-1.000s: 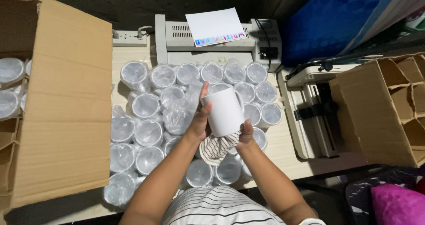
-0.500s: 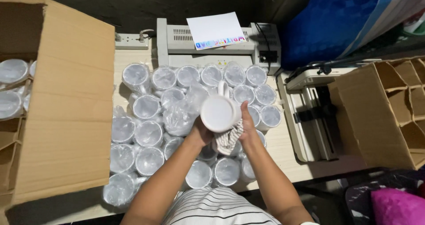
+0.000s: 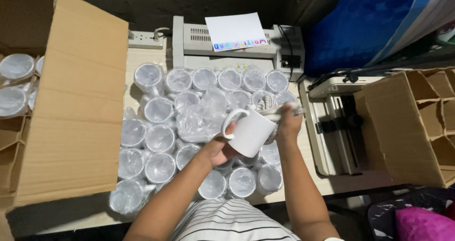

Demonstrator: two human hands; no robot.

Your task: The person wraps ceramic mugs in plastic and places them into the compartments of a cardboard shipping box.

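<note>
Large cardboard box (image 3: 71,103) at left, flap folded over the surface (image 3: 142,56), more wrapped mugs visible inside at far left. Second, compartmented carton (image 3: 412,122) at right, cells empty as far as visible. Grey laminator-type machine (image 3: 237,49) at the back with a white sheet (image 3: 235,31) lying on top, power strip (image 3: 146,39) beside it. Between these, a dense cluster of plastic-wrapped mugs (image 3: 161,139) standing upright, covering most of the surface. One loose crumpled plastic bag (image 3: 201,117) lying on top of the cluster, seemingly off the mug in hand. Progress judged early: a single mug bare, all others visible on the surface wrapped, so nearly everything left. White mug (image 3: 250,132) held above the cluster centre, tipped on its side; long axis running roughly lower left to upper right, mouth toward the right hand, base toward lower left, handle loop at upper left pointing toward the bag. Left hand (image 3: 220,148) cupped under the base, grip clamped on the mug. Right hand (image 3: 289,122) at the mouth end, grip closed on a striped cloth (image 3: 275,110) pressed against the rim; likely wiping.
</note>
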